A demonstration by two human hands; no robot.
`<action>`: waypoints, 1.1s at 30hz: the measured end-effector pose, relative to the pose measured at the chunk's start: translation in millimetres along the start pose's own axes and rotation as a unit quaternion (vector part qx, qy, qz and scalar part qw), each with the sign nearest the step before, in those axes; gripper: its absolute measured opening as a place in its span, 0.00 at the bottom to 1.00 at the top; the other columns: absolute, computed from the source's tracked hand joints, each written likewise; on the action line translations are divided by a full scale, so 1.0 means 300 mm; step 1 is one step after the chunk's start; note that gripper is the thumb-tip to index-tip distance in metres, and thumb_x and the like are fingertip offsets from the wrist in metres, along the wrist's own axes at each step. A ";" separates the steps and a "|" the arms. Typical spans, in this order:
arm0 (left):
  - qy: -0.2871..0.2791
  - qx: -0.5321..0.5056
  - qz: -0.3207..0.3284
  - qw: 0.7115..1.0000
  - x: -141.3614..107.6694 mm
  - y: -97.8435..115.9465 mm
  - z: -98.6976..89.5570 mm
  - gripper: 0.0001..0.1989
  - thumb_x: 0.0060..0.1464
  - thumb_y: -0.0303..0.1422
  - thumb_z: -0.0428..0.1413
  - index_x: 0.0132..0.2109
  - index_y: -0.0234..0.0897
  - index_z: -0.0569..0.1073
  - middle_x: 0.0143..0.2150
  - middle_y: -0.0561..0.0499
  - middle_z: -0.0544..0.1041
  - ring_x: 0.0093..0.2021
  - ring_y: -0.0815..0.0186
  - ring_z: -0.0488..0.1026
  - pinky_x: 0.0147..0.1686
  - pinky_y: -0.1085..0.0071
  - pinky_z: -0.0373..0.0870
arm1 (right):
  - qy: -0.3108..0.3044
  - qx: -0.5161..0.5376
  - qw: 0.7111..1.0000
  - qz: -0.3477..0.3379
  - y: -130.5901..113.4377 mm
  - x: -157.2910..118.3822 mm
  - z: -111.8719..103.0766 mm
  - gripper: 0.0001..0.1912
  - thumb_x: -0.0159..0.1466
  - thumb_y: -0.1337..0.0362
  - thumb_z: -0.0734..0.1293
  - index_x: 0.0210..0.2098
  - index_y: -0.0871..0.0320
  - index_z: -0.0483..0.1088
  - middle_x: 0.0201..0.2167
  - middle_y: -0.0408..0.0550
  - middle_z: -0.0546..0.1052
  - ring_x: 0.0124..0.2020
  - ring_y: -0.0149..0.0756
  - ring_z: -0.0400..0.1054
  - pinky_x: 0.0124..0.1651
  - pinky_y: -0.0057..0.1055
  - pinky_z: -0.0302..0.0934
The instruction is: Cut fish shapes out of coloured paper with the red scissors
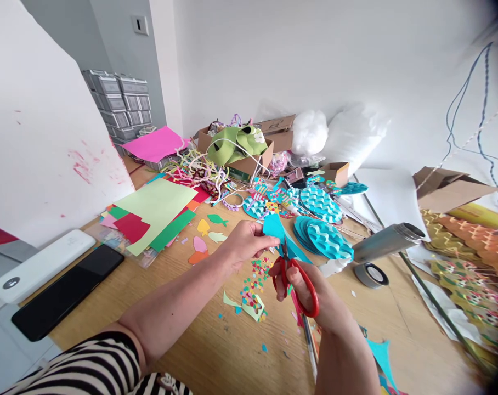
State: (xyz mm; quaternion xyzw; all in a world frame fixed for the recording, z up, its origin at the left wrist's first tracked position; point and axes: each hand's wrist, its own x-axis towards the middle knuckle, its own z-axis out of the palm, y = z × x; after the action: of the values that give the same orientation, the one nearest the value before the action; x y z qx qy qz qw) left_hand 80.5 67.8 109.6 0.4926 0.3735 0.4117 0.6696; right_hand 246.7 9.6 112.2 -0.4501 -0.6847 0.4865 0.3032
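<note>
My left hand (249, 241) pinches a piece of blue paper (273, 226) above the middle of the table. Red-handled scissors (309, 299) are held in my right hand (300, 280), with fingers in the loops. The scissor blades meet the blue paper close to my left fingertips. Below my hands lie many small colored paper bits (253, 285) and a pale green scrap (255, 311). To the left of my left hand are fish-like paper cutouts in green (217, 220), yellow (203, 226), pink (199, 244) and orange (198, 257).
Colored paper sheets (162, 208), a black phone (68, 293) and a white power bank (43, 266) are on the left. Blue wavy discs (323, 238), a metal bottle (386, 241) and a tape roll (371, 275) stand right. Behind are boxes (249, 164) and yarn (203, 170).
</note>
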 end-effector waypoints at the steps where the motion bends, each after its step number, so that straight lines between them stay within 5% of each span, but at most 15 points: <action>1: 0.000 0.004 0.001 1.000 0.000 0.001 -0.001 0.12 0.39 0.37 0.60 0.24 0.33 0.69 0.16 0.59 0.61 0.16 0.78 0.53 0.18 0.75 0.46 | -0.008 0.003 1.000 0.002 0.001 -0.002 -0.003 0.31 0.64 0.39 0.56 0.22 0.59 0.68 0.19 0.48 0.72 0.27 0.36 0.66 0.32 0.31 0.58; 12: 0.054 0.078 0.045 0.994 0.013 -0.011 -0.010 0.12 0.41 0.38 0.58 0.24 0.33 0.68 0.18 0.58 0.63 0.18 0.76 0.55 0.20 0.76 0.51 | -0.047 -0.005 0.998 0.032 0.002 -0.019 -0.024 0.30 0.63 0.39 0.57 0.33 0.61 0.68 0.20 0.48 0.73 0.22 0.34 0.67 0.27 0.30 0.59; 16: 0.062 0.117 0.052 0.990 0.005 -0.001 -0.011 0.11 0.43 0.37 0.58 0.24 0.33 0.69 0.19 0.57 0.65 0.19 0.75 0.57 0.21 0.76 0.52 | -0.052 -0.008 0.998 0.037 -0.001 -0.023 -0.025 0.29 0.63 0.39 0.57 0.28 0.60 0.67 0.19 0.47 0.73 0.20 0.32 0.66 0.25 0.28 0.59; 33: -0.015 0.151 0.024 0.988 0.000 0.001 -0.016 0.13 0.43 0.39 0.58 0.23 0.33 0.68 0.19 0.58 0.61 0.21 0.74 0.56 0.21 0.76 0.52 | -0.052 0.003 0.996 0.066 0.000 -0.028 -0.031 0.29 0.61 0.38 0.59 0.23 0.58 0.64 0.17 0.46 0.72 0.16 0.29 0.63 0.18 0.25 0.56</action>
State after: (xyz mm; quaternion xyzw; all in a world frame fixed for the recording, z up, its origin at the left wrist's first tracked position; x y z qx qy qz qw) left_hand 76.3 69.7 108.8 0.6032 0.4092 0.3592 0.5828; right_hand 258.0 5.7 115.5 -0.4675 -0.6671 0.5303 0.2352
